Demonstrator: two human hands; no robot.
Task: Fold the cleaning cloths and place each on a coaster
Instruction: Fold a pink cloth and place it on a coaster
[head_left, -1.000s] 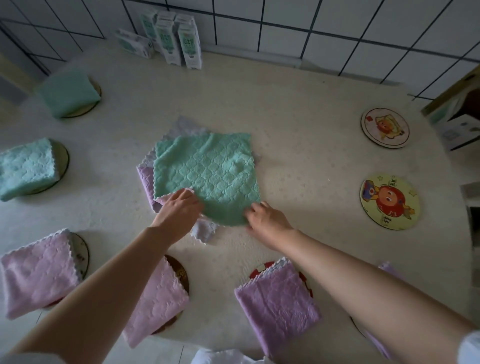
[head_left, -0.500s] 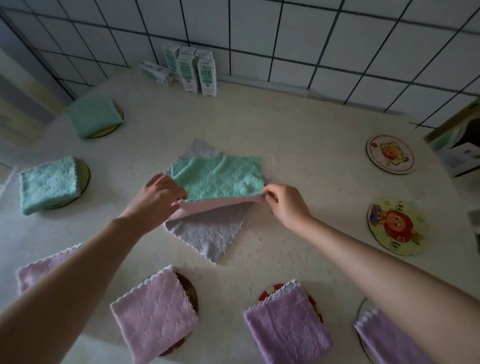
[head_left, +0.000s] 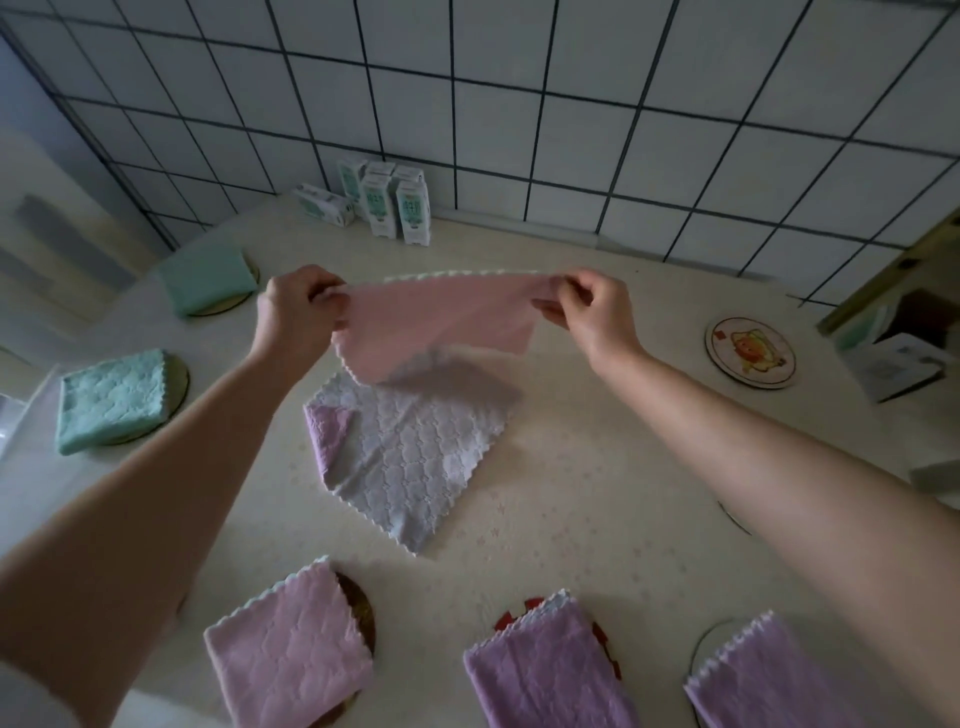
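Both my hands hold one cloth (head_left: 439, 322) stretched in the air above the table, its pink side facing me. My left hand (head_left: 296, 306) pinches its left top corner and my right hand (head_left: 587, 309) pinches the right one. Under it a grey-white cloth (head_left: 410, 457) lies flat on the table (head_left: 597, 519), with a purple corner turned over at its left. One bare cartoon coaster (head_left: 750, 353) lies to the right. The edge of another coaster (head_left: 735, 517) peeks out behind my right forearm.
Folded cloths rest on coasters: two green ones (head_left: 208, 280) (head_left: 111, 397) at the left, a pink one (head_left: 291, 649) and two purple ones (head_left: 545, 670) (head_left: 769, 675) along the near edge. Small cartons (head_left: 384, 205) stand by the tiled wall. A box (head_left: 893, 358) sits at the right.
The green-and-pink cloth was pinched at its near edge, then lifted off the grey-white cloth. It now hangs stretched between both hands, pink side showing.
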